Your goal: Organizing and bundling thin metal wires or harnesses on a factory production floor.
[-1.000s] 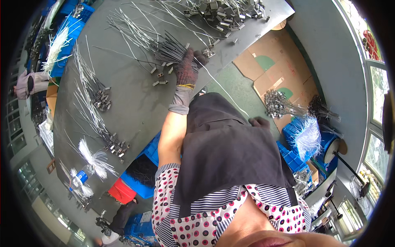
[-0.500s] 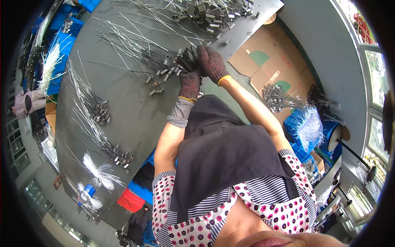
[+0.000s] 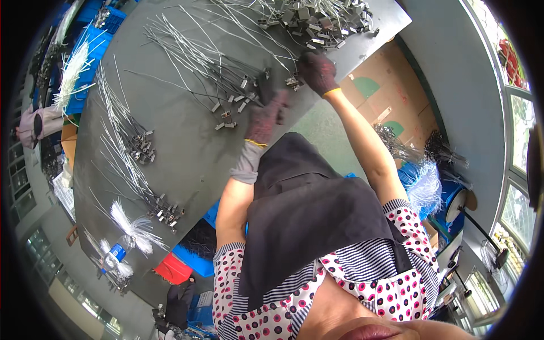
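Observation:
A grey table (image 3: pixel 187 147) holds a fan of thin grey wires with small metal end pieces (image 3: pixel 226 85). My left hand (image 3: pixel 265 116), in a dark knit glove, lies over the near ends of these wires; its grip is blurred. My right hand (image 3: pixel 317 72), gloved the same way, is farther right, fingers curled over a few metal wire ends (image 3: pixel 293 83) near the table's edge. Beyond it a heap of metal end pieces and wires (image 3: pixel 317 20) lies at the far edge.
More wire bundles (image 3: pixel 133 141) and white fibre tufts (image 3: pixel 133 229) lie along the table's left side. Blue crates (image 3: pixel 85 62) stand beyond it. Cardboard sheets (image 3: pixel 385 96) lie on the floor right of the table, with a blue crate of wires (image 3: pixel 422 181) and a red container (image 3: pixel 173 269) nearby.
My right hand came into view, joined the left at the wire ends, then moved right and away. My left hand slid slightly nearer along the wires.

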`<state>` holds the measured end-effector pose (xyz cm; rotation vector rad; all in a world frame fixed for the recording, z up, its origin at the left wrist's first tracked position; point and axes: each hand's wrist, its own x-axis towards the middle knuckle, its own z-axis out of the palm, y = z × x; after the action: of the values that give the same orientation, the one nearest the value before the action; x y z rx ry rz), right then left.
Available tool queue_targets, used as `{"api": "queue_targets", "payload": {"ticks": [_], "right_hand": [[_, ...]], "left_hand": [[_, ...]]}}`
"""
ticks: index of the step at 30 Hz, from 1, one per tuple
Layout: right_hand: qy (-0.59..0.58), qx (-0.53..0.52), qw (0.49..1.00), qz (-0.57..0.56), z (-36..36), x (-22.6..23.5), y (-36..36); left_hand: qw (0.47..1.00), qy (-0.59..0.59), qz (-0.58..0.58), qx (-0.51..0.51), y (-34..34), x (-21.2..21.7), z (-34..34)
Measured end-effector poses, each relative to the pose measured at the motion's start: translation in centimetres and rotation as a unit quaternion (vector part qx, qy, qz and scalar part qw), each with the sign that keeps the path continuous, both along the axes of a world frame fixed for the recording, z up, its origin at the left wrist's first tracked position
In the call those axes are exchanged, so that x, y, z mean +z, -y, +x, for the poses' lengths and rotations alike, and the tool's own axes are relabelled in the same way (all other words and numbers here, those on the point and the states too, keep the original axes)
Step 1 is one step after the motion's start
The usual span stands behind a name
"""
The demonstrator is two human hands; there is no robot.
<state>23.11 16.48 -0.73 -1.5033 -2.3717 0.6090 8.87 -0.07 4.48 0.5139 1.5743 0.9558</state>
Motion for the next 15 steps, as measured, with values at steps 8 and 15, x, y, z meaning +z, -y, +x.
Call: {"api": "queue_targets", "payload": {"ticks": [8,15], "right_hand": [[-0.329,-0.087,0.916,-0.213,6.8,2.6,4.2],[-0.209,-0.208,0.893,-0.340,20.0,3.6,16.3]], "left_hand": [[0.966,0.163,0.199,-0.018,-3.3,-11.0,5.1],[0.902,0.384,0.067,0.185,-7.4,-8.0,4.8]]}}
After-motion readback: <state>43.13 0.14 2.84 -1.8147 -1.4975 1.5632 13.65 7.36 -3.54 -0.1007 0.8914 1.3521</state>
